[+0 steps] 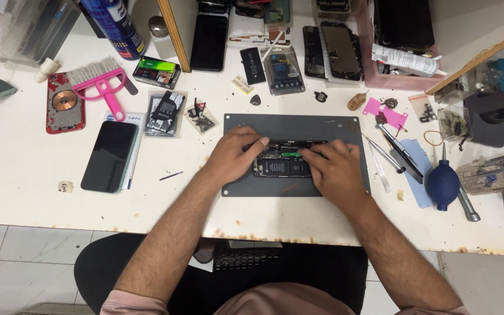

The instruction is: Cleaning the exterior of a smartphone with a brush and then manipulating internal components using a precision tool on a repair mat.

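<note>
Steadying one opened phone point(280, 166) on one grey mat point(322, 125), our left hand point(235, 153) pressing it at nine o'clock, our right hand point(335, 169) pinching one green tool point(294, 154) at three o'clock.

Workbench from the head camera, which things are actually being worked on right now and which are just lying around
In use: opened phone, grey mat, green-handled tool, left hand, right hand.

Lying about: pink brush, dark phone, blue air blower, tweezers, packaged battery, spray can.

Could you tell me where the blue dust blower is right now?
The blue dust blower lies on the white table, right of the grey mat, beside the tweezers.
</note>
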